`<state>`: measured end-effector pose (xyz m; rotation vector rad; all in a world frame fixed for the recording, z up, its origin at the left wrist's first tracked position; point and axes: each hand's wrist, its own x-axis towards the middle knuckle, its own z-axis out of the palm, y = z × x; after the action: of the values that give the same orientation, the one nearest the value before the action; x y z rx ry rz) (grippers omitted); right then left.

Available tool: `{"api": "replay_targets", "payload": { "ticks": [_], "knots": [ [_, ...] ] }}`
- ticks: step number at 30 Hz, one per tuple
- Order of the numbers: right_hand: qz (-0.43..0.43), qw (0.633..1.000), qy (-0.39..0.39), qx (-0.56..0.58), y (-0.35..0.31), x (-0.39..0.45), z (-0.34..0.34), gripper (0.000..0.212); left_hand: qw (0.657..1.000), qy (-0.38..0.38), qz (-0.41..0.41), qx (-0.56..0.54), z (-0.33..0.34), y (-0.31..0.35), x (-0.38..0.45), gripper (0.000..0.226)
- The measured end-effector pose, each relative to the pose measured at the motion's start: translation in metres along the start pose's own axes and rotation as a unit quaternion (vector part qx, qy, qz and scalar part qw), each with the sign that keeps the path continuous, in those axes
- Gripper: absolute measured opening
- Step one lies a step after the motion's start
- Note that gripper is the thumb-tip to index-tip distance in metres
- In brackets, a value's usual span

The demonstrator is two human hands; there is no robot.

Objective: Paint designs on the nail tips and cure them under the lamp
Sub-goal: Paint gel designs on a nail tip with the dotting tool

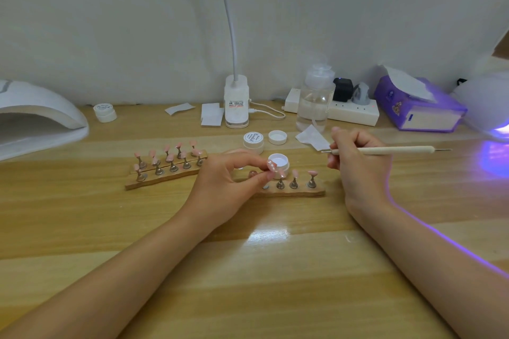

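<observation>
Pink nail tip (271,166) with white dots sits pinched in the left hand (225,187) fingers just in front of the open white gel pot (278,161), while the right hand (358,162) to its right grips a dotting pen (385,150).

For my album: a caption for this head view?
Left hand pinches a pink nail tip; right hand holds a dotting tool.
</observation>
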<state>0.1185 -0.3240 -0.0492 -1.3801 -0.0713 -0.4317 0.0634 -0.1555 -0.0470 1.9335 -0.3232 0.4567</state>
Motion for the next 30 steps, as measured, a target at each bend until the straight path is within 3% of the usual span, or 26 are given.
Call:
{"api": "replay_targets", "payload": {
  "ticks": [8, 16, 20, 30],
  "knots": [
    [0.053, 0.997, 0.041, 0.045, 0.002, 0.006, -0.002, 0.046, 0.999, -0.015, -0.032, -0.011, 0.000, -0.001, 0.001, 0.026],
    [0.053, 0.998, 0.033, 0.020, 0.003, 0.005, -0.001, 0.046, 0.998, -0.036, -0.040, 0.037, 0.001, -0.003, 0.003, 0.018],
    [0.051, 0.999, 0.019, 0.008, 0.003, 0.005, -0.001, 0.046, 0.996, -0.055, -0.040, 0.053, 0.001, -0.003, 0.003, 0.033],
    [0.052, 0.999, 0.013, 0.006, 0.004, 0.005, -0.002, 0.045, 0.994, -0.053, -0.071, 0.068, 0.002, -0.010, 0.004, 0.031]
  ]
}}
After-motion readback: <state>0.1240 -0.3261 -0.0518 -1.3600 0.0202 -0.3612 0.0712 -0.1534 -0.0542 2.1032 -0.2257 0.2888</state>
